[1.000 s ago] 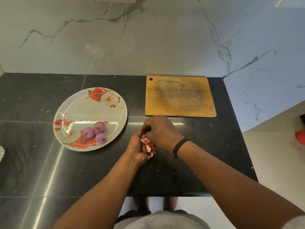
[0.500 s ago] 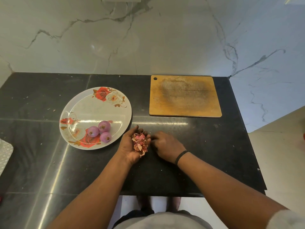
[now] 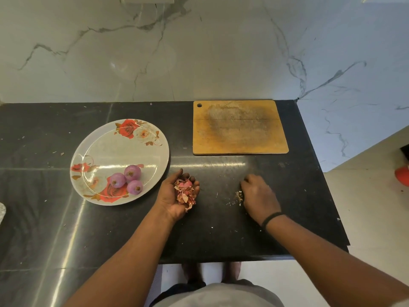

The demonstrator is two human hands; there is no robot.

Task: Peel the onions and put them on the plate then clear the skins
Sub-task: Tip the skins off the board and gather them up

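Three peeled purple onions lie together on the near part of a white plate with red roses, at the left of the black counter. My left hand is palm up just right of the plate, cupped around a heap of pink onion skins. My right hand rests palm down on the counter further right, fingers bent, its edge against a small pile of skin crumbs. Nothing is held in it.
A worn wooden cutting board lies at the back right, against the marble wall. Tiny skin flecks dot the black counter. The counter's right edge and front edge drop to a pale floor, where a red object sits.
My right hand has left the left hand and slid right across the counter to the crumbs. The left hand has stayed cupped with the skins, now uncovered.
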